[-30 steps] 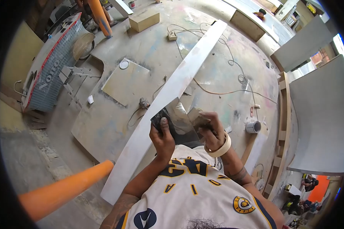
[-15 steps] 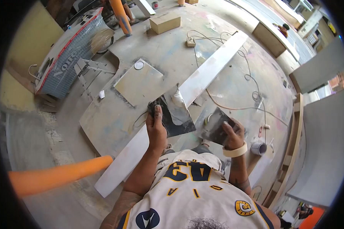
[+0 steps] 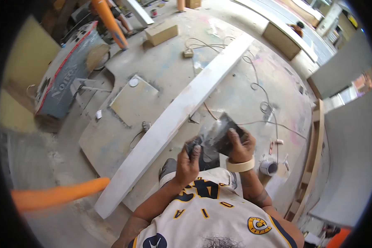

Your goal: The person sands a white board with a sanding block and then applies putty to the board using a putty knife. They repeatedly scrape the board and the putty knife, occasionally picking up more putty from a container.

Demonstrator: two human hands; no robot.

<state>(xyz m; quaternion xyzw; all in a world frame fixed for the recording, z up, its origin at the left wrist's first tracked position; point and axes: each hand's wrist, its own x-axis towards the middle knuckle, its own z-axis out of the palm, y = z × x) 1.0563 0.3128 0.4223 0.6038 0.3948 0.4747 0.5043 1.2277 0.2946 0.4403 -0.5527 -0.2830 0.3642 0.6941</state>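
My left hand (image 3: 188,165) is closed on the edge of a black flat plate (image 3: 209,158), which carried grey paste a moment ago and is now partly covered. In my right hand (image 3: 241,147) is a dark, flat, square-edged putty spreader (image 3: 223,138), smeared with grey paste and pinched between thumb and fingers. The spreader overlaps the plate close in front of my body; whether the two touch is hard to tell. Beyond my hands a long white board (image 3: 169,118) lies diagonally across the large stained work surface (image 3: 161,62).
A flat square panel with a round lid (image 3: 134,82) lies to the left. Loose cable (image 3: 256,87) trails at the right, near an open can (image 3: 269,167). An orange pole (image 3: 62,193) juts in from the left. A cardboard-coloured block (image 3: 162,34) sits at the far side.
Both hands have come closer together and nearer my body. The black plate has moved off the white board, and the spreader now overlaps it. The view has shifted slightly.
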